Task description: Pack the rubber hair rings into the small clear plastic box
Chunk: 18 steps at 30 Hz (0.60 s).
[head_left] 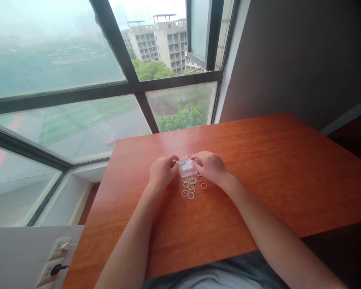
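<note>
A small clear plastic box lies on the wooden table between my two hands, with several small rings in its left part. My left hand is closed, its thumb and fingertips pinched at the box's left edge. From the other side, my right hand pinches the box's right edge with curled fingers. Just in front of the box lie several loose thin rings, pale and yellowish, some overlapping. One pale ring sits a little apart on the right, below my right hand.
The reddish-brown table reaches far to the right. Beyond its back edge stand dark-framed windows, one pane open. A grey wall rises at the right. Wall sockets with plugs are at lower left.
</note>
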Each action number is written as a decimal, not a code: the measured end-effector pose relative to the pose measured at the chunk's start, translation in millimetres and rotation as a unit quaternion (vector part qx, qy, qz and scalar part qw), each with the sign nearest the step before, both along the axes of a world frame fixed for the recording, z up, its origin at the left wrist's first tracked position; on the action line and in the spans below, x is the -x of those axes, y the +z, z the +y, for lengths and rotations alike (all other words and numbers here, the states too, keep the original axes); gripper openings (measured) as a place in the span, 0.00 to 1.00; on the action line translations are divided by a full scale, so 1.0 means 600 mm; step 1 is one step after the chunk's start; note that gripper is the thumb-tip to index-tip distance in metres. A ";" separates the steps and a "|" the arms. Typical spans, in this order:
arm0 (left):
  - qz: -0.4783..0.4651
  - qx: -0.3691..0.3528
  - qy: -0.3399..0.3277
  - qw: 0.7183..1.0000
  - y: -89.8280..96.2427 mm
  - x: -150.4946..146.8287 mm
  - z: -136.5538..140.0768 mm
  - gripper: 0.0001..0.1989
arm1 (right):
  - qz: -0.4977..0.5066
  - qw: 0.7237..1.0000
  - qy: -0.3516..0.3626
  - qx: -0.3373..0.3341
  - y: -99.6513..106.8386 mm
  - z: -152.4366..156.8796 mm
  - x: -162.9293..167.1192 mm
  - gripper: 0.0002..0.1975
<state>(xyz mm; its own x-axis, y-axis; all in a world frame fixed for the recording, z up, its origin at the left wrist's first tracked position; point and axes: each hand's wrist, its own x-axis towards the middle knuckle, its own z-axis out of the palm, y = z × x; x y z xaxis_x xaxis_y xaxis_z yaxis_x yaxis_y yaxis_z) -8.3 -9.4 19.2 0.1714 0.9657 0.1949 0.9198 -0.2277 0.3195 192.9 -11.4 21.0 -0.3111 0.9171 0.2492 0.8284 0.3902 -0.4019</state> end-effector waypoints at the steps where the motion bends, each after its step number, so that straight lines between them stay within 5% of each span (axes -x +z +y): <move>1: 0.003 0.000 -0.001 1.000 0.000 0.000 0.000 0.14 | 0.000 1.000 0.000 0.001 0.000 0.000 0.000 0.10; 8: 0.015 -0.001 -0.013 1.000 0.000 -0.002 -0.002 0.14 | 0.004 1.000 0.021 0.011 0.006 -0.003 0.002 0.11; 18: 0.010 0.004 -0.022 1.000 0.022 0.004 -0.008 0.14 | -0.096 0.981 0.156 0.065 0.015 -0.032 0.023 0.10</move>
